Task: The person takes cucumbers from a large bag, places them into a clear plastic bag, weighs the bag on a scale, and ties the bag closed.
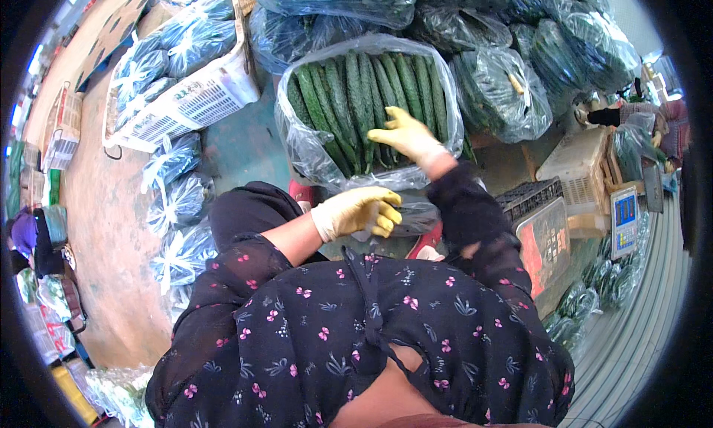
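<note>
Long green cucumbers lie side by side in a clear plastic bag that stands spread wide in front of me. Over their near right part is my right hand in a pale yellow glove, fingers apart, with nothing held; whether it touches a cucumber I cannot tell. My left hand, gloved the same way, is nearer my body, below the bag's near edge. Its fingers are curled loosely with gaps between them, and no object shows in it.
Filled bags of cucumbers are piled behind and to the right. At left stand a white plastic crate of tied bags and a row of tied bags on the floor. A digital scale and a black crate are at right; a person is beyond.
</note>
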Available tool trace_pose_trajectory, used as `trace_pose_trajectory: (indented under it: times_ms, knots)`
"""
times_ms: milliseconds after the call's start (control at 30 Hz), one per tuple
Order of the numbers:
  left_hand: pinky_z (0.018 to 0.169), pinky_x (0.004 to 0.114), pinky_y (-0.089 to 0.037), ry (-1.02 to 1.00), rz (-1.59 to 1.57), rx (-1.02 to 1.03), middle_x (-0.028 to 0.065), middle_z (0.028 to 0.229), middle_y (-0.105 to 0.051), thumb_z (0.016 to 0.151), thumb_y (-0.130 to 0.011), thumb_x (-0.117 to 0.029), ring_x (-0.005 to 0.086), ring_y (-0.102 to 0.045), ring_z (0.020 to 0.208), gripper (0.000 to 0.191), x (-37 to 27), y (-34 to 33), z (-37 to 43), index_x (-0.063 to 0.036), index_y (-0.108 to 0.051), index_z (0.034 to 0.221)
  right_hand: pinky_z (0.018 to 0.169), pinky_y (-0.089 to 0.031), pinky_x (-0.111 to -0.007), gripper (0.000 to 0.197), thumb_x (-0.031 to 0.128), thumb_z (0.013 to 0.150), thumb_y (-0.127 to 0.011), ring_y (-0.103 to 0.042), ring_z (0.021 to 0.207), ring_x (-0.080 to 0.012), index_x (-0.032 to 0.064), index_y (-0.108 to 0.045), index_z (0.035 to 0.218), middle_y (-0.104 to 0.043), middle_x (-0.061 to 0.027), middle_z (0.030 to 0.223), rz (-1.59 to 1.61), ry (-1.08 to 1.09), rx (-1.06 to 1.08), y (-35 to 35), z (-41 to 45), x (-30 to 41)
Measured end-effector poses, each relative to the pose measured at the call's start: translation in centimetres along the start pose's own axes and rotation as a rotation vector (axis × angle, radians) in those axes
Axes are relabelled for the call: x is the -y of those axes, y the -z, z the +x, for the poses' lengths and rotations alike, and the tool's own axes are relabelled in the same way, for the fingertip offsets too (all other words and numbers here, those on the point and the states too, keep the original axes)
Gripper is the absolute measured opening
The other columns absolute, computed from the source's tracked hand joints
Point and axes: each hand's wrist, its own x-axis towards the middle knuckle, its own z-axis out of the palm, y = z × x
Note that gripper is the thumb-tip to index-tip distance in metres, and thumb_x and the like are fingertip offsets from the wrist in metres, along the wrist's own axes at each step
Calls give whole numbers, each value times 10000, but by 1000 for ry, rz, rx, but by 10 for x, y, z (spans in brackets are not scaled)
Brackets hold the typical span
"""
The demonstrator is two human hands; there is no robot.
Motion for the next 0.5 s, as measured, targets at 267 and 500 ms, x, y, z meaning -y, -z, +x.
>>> trace_pose_trajectory:
  times_ms: [267, 500]
  knots:
    - [702, 369, -556, 56, 264, 9, 158, 966, -674, 963, -556, -357, 239, -666, 791, 381, 9, 19, 11, 4, -606, 1073, 995, -468, -439, 1220, 554, 542, -868, -555, 1182, -406, 44, -231, 1449, -487, -294, 1339, -181, -391, -264, -90, 63, 35]
    - [702, 361, -555, 32, 275, -40, 144, 972, -676, 963, -552, -358, 227, -664, 792, 369, 4, 13, 4, -32, -592, 1132, 1039, -420, -378, 1069, 395, 624, -810, -553, 1205, -353, 10, -278, 1468, -539, -244, 1332, 15, -263, -230, -75, 77, 1]
